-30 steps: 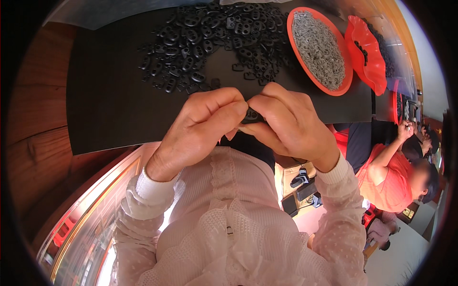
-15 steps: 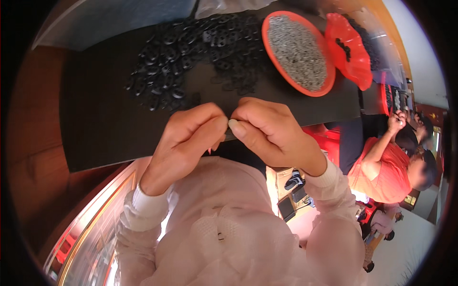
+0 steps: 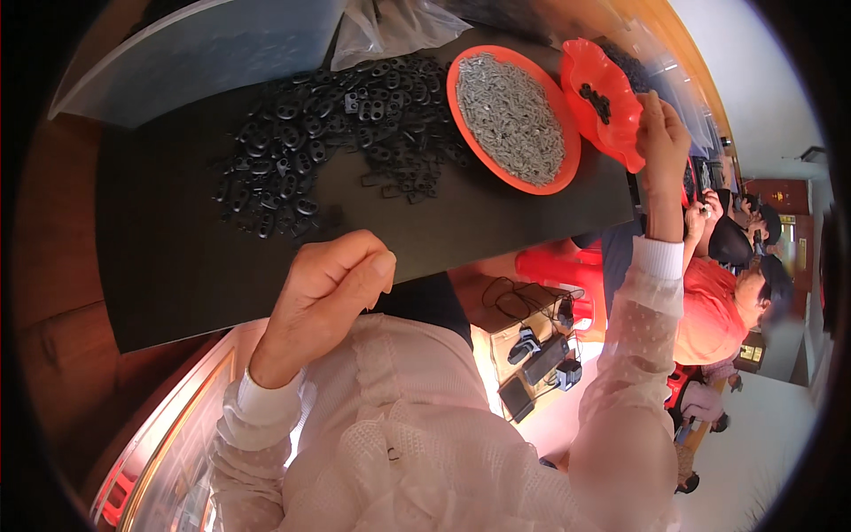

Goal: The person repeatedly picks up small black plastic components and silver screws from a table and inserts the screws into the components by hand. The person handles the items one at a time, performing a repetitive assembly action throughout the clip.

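My left hand (image 3: 332, 288) is closed in front of the table's near edge, thumb pressed against the curled fingers. Whatever it holds is hidden. My right hand (image 3: 663, 146) reaches out to the far right, at the rim of a red wavy-edged bowl (image 3: 576, 75) with a few small black pieces (image 3: 596, 104) in it. Its fingers are curled, and I cannot make out what is in them. Beside that bowl stands an orange-red round dish (image 3: 455, 99) full of small grey metal springs (image 3: 512, 120). Black plastic cord-lock pieces (image 3: 288, 133) with holes lie heaped to the left.
Under it all is a dark table (image 3: 177, 257). A translucent panel (image 3: 204, 62) and a clear plastic bag (image 3: 399, 31) stand at the back. Black devices with cables (image 3: 545, 355) lie on a box below the table. A co-worker in an orange shirt (image 3: 714, 310) sits at right.
My right hand has left my left hand and moved far right to the wavy bowl. The left hand stays closed near the table edge. The view has shifted slightly.
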`<state>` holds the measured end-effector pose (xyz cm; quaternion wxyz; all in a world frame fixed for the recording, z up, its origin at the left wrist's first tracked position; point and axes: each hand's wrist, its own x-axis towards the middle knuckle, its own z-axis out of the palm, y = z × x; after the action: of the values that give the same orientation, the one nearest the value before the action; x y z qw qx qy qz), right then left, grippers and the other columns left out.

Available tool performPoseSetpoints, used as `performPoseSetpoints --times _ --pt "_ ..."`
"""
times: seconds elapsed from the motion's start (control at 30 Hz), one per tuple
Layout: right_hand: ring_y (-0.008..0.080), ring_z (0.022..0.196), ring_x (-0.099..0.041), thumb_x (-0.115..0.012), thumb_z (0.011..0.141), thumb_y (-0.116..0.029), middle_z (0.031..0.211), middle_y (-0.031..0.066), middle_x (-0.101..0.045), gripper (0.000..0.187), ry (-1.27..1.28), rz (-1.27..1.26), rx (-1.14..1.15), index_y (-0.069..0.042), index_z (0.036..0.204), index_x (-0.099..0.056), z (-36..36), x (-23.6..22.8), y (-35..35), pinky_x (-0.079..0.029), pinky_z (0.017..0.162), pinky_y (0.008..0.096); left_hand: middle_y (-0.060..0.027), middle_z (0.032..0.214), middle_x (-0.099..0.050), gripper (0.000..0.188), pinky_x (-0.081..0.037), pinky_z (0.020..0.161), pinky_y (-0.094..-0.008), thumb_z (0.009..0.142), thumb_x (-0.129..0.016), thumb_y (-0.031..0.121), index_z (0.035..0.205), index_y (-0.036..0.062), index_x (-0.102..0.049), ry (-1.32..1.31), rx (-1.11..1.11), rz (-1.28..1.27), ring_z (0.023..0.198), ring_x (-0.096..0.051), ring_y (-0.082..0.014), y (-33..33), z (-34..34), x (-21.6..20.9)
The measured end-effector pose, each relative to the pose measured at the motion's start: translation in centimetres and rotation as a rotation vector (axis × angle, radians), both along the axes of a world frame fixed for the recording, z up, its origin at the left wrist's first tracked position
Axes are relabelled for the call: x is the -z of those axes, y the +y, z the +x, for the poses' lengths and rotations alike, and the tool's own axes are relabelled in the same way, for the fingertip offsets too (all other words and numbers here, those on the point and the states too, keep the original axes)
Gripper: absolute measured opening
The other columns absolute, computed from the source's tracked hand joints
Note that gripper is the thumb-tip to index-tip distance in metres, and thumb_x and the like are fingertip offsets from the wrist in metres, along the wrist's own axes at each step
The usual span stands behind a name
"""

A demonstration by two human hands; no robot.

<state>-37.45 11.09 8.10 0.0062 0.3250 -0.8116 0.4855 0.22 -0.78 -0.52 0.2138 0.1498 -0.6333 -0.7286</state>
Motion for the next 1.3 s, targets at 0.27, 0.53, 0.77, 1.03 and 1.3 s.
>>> performPoseSetpoints --times 0.27,0.53,0.77,1.03,1.3 --pt "0.0028 0.076 -0.048 -0.057 0.096 -0.016 0.085 -0.0034 -0.059 0.020 0.140 0.124 -0.513 -0.001 0.105 -0.064 9.2 1.1 -2.8 -0.041 0.065 0.0193 0.0013 0.062 -0.045 0.022 -0.033 0.050 -0.0233 0.095 -0.053 0.008 0.074 0.0002 -0.051 -0.020 -0.002 -0.002 0.057 -0.038 -0.0045 0.1 0.5 -0.1" --pt "0.0364 0.074 -0.059 -0.056 0.081 -0.002 0.083 0.0139 -0.056 0.011 0.664 0.323 -0.825 -0.003 0.092 -0.056 15.3 4.8 -9.1 -0.047 0.061 0.0437 -0.0021 0.060 -0.044 0.017 -0.033 0.047 -0.0265 0.092 -0.056 0.003 0.076 -0.0013 -0.051 0.000 -0.040 -0.085 0.053 -0.037 -0.0072 0.3 0.1 -0.1" --pt "0.0355 0.068 -0.059 -0.058 0.076 0.000 0.083 0.0124 -0.054 0.011 0.718 0.406 -0.912 -0.002 0.086 -0.054 17.2 6.0 -10.2 -0.048 0.055 0.0436 -0.0056 0.058 -0.042 0.019 -0.033 0.046 -0.0289 0.090 -0.056 0.002 0.074 -0.0012 -0.049 0.067 -0.068 -0.110 0.050 -0.037 -0.0124 0.4 0.1 0.4" --pt "0.0314 0.069 -0.060 -0.066 0.082 -0.012 0.088 0.0098 -0.054 0.017 0.640 0.443 -0.945 -0.006 0.095 -0.058 18.5 5.3 -9.1 -0.047 0.055 0.0403 -0.0075 0.059 -0.042 0.017 -0.034 0.047 -0.0305 0.088 -0.056 0.001 0.073 -0.0014 -0.050 0.009 -0.042 -0.138 0.050 -0.040 -0.0136 0.0 0.3 0.2" --pt "0.0271 0.069 -0.064 -0.059 0.072 -0.009 0.082 0.0140 -0.056 0.012 0.759 0.471 -0.922 0.000 0.080 -0.058 18.6 5.4 -10.4 -0.051 0.052 0.0379 -0.0060 0.060 -0.047 0.015 -0.035 0.049 -0.0275 0.087 -0.054 0.000 0.072 -0.0026 -0.052 -0.064 -0.005 -0.093 0.054 -0.042 -0.0104 -0.2 0.0 -0.1"
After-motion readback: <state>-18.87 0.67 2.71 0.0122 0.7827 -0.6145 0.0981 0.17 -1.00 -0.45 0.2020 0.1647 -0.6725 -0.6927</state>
